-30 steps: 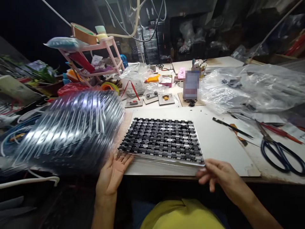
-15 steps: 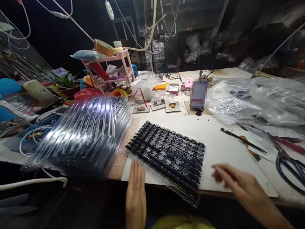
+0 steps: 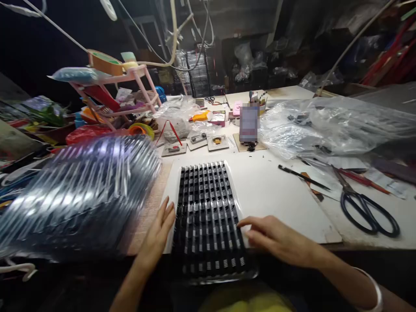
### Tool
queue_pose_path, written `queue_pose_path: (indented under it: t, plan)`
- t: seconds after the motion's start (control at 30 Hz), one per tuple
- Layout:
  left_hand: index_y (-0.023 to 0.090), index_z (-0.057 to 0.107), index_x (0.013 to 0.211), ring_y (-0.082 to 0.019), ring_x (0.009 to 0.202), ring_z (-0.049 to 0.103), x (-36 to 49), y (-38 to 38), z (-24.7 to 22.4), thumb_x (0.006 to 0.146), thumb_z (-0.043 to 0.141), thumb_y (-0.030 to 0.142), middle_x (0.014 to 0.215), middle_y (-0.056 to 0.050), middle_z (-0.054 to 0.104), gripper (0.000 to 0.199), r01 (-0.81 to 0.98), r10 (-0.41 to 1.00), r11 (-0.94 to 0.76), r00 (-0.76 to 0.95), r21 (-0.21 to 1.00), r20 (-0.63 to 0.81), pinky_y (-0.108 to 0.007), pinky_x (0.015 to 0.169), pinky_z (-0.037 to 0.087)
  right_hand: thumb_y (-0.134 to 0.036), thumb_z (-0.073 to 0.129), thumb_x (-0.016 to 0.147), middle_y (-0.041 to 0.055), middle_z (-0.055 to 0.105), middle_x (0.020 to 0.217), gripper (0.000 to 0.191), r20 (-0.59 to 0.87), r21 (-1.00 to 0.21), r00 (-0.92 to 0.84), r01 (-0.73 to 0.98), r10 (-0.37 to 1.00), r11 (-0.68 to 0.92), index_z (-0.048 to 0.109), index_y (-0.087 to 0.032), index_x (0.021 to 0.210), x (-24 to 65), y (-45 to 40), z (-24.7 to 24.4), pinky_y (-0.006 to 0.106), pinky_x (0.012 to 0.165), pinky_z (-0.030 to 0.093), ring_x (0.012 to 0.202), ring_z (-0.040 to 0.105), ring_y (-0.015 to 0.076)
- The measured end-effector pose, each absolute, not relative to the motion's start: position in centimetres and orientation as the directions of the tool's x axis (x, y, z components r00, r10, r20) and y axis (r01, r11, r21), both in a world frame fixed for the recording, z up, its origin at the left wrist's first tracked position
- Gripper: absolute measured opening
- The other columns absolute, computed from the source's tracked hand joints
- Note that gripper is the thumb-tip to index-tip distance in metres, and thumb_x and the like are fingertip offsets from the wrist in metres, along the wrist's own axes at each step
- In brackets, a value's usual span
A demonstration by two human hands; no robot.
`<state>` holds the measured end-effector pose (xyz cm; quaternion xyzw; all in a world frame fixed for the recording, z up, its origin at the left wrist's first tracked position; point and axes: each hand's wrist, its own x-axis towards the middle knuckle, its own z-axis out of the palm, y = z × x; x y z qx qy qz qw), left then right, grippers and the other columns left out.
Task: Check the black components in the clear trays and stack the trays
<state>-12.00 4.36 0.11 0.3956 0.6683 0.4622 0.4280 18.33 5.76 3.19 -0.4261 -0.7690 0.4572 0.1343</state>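
Holding both hands at the long sides of one clear plastic tray (image 3: 227,278), you have it in front of your body. The tray lies lengthwise toward you on a white board (image 3: 279,195), and its near end reaches out past the front edge of the table. Inside the tray, small black parts (image 3: 208,208) sit in many long rows.

Your left hand (image 3: 154,236) is at the left side of the tray, with the fingers straight, nearly together and not closed around anything; I cannot tell if they touch the rim. Your right hand (image 3: 281,239) is at the right side of the tray, half bent, with forefinger and thumb a little apart. The forefinger tip meets the tray edge, but I cannot tell if these fingers have a real grip.

To the left of the tray rises a shiny stack of plastic sheets (image 3: 81,190). To the right of the tray lie a thin black stick (image 3: 303,177) and, farther from it, the scissors (image 3: 349,189). Beyond the tray are small square plates (image 3: 218,143), and beyond it to the right are crumpled plastic bags (image 3: 341,125).
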Motion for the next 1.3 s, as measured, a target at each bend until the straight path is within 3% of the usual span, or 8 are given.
queue_pose_path:
  t: [0.1, 0.23, 0.4, 0.5, 0.6, 0.7, 0.97, 1.3]
  plan:
    - [0.018, 0.048, 0.133, -0.030, 0.123, 0.049, -12.9, 10.9, 1.0, 0.079, 0.054, 0.054, 0.129, -0.016, 0.056, 0.065, 0.531, 0.995, 0.094, -0.069, 0.842, -0.068, -0.045, 0.108, 0.028, -0.036, 0.047, 0.092, 0.0015, 0.069, 0.091, 0.036, -0.176, -0.906, -0.735, 0.381, 0.655, 0.185, 0.055, -0.025, 0.125, 15.0, 2.6, 3.2, 0.026, 0.076, 0.047, 0.080, 0.063, 0.0175]
    - [0.021, 0.064, 0.114, -0.028, 0.123, 0.049, -9.4, 17.7, 1.5, 0.072, 0.067, 0.044, 0.124, -0.009, 0.062, 0.048, 0.574, 0.988, -0.065, 0.149, 0.817, -0.026, -0.039, 0.108, 0.028, -0.033, 0.053, 0.089, 0.0079, 0.056, 0.128, 0.050, -0.018, -0.968, -0.772, 0.172, 0.636, 0.182, 0.044, -0.021, 0.136, 9.5, 1.0, 0.9, 0.030, 0.095, 0.042, 0.113, 0.053, 0.0212]
    - [0.021, 0.062, 0.117, -0.026, 0.119, 0.053, -6.6, 18.2, 3.1, 0.075, 0.065, 0.039, 0.127, -0.006, 0.060, 0.046, 0.578, 0.959, -0.175, 0.282, 0.797, 0.006, -0.038, 0.106, 0.031, -0.027, 0.053, 0.089, 0.0068, 0.054, 0.128, 0.039, 0.023, -0.997, -0.736, 0.035, 0.677, 0.072, 0.053, -0.020, 0.127, 8.9, 0.2, 0.9, 0.028, 0.092, 0.047, 0.109, 0.056, 0.0186]
    - [0.024, 0.052, 0.129, -0.022, 0.131, 0.039, -9.2, 14.4, 4.6, 0.084, 0.054, 0.039, 0.139, -0.003, 0.048, 0.048, 0.573, 0.969, -0.216, 0.223, 0.790, 0.103, -0.036, 0.111, 0.022, -0.035, 0.048, 0.093, 0.0051, 0.064, 0.109, 0.028, -0.081, -0.997, -0.646, 0.067, 0.759, -0.049, 0.062, -0.025, 0.115, 13.8, 0.2, 2.2, 0.032, 0.084, 0.051, 0.093, 0.063, 0.0197]
    - [0.025, 0.050, 0.131, -0.021, 0.126, 0.046, -13.0, 9.3, 4.3, 0.088, 0.048, 0.040, 0.133, -0.003, 0.055, 0.046, 0.509, 0.987, -0.135, -0.004, 0.850, 0.159, -0.034, 0.108, 0.028, -0.043, 0.047, 0.091, 0.0070, 0.066, 0.106, 0.028, -0.112, -0.980, -0.128, 0.180, 0.985, -0.088, 0.064, -0.027, 0.107, 19.5, 1.3, 2.0, 0.038, 0.083, 0.052, 0.088, 0.064, 0.0234]
    - [0.021, 0.056, 0.126, -0.024, 0.114, 0.056, -15.4, 4.9, 1.6, 0.085, 0.054, 0.045, 0.121, -0.008, 0.063, 0.047, 0.362, 0.937, 0.019, -0.332, 0.932, 0.109, -0.037, 0.103, 0.037, -0.054, 0.052, 0.084, 0.0065, 0.067, 0.105, 0.037, -0.039, -0.918, 0.214, 0.377, 0.976, -0.119, 0.061, -0.030, 0.111, 22.9, 3.0, 0.3, 0.050, 0.097, 0.042, 0.101, 0.060, 0.0303]
    - [0.020, 0.055, 0.126, -0.023, 0.101, 0.062, -14.4, 1.7, -2.2, 0.086, 0.052, 0.046, 0.104, -0.009, 0.070, 0.048, 0.204, 0.842, 0.089, -0.539, 0.975, 0.036, -0.037, 0.091, 0.045, -0.059, 0.044, 0.086, 0.0053, 0.062, 0.118, 0.050, 0.087, -0.772, 0.083, 0.635, 0.993, 0.015, 0.054, -0.028, 0.124, 21.0, 5.8, -2.3, 0.050, 0.103, 0.035, 0.113, 0.054, 0.0297]
    - [0.020, 0.055, 0.125, -0.024, 0.115, 0.055, -13.8, 3.3, -2.2, 0.084, 0.054, 0.044, 0.120, -0.010, 0.063, 0.047, 0.225, 0.898, 0.089, -0.441, 0.970, 0.020, -0.038, 0.102, 0.038, -0.049, 0.046, 0.090, 0.0063, 0.066, 0.111, 0.043, 0.114, -0.829, 0.208, 0.558, 0.971, -0.022, 0.054, -0.024, 0.125, 20.5, 8.4, -2.3, 0.041, 0.099, 0.041, 0.111, 0.057, 0.0242]
